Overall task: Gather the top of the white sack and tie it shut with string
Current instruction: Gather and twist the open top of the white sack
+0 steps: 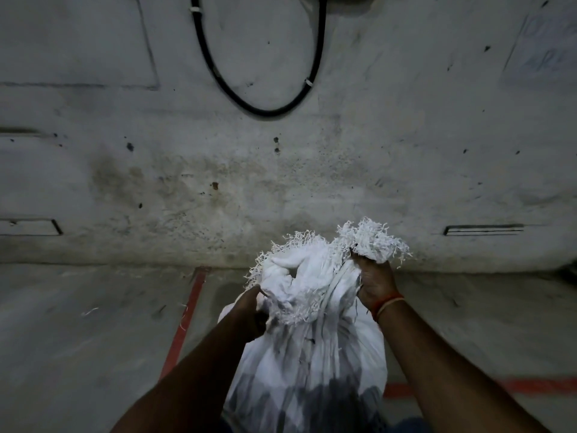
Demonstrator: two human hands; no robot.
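No text can be read; faint blue marks on the wall [543, 54] are illegible.

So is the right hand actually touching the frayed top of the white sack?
Touching. The head view shows the right hand with its fingers curled round a gathered bunch of the white sack, frayed edge sticking out above the fist.

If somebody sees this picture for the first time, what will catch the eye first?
The bright white sack at bottom centre stands out against the dim grey floor, its frayed top bunched upward. The left hand and right hand grip that top from either side. On the wall behind, a black cable hangs in a loop.
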